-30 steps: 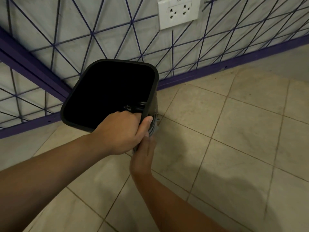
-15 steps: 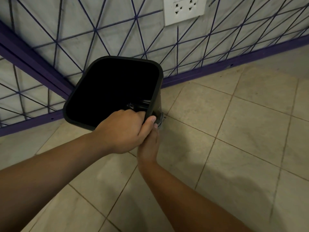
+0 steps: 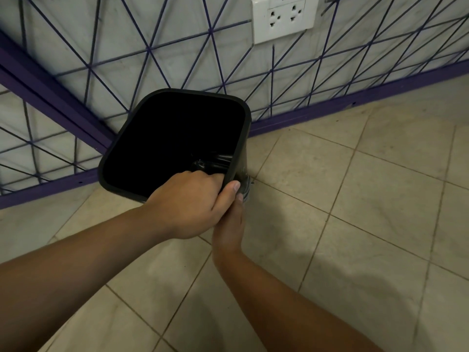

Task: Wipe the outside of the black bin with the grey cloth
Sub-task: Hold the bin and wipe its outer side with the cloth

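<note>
Against the corner where two pale walls (image 3: 177, 29) with purple line patterns meet the beige tiled floor (image 3: 355, 199), a black square plastic bin (image 3: 175, 141) with rounded corners stands tipped, its open mouth facing the camera and its inside too dark to read apart from a glossy black fold near its lower right corner. At that corner of the bin, the left hand (image 3: 187, 201) grips the rim, fingers curled over the edge into the inside and thumb pressed on the outer wall. Just below and beside the left hand, the right hand (image 3: 228, 224) reaches up along the outside of the bin's right wall; its fingers are hidden behind the left thumb, so I cannot tell how they lie. A small edge of grey cloth (image 3: 245, 189) shows against the bin's outer wall at the right hand's fingertips. Above and to the right of the bin, a white double wall socket (image 3: 283, 19) sits on the wall.
</note>
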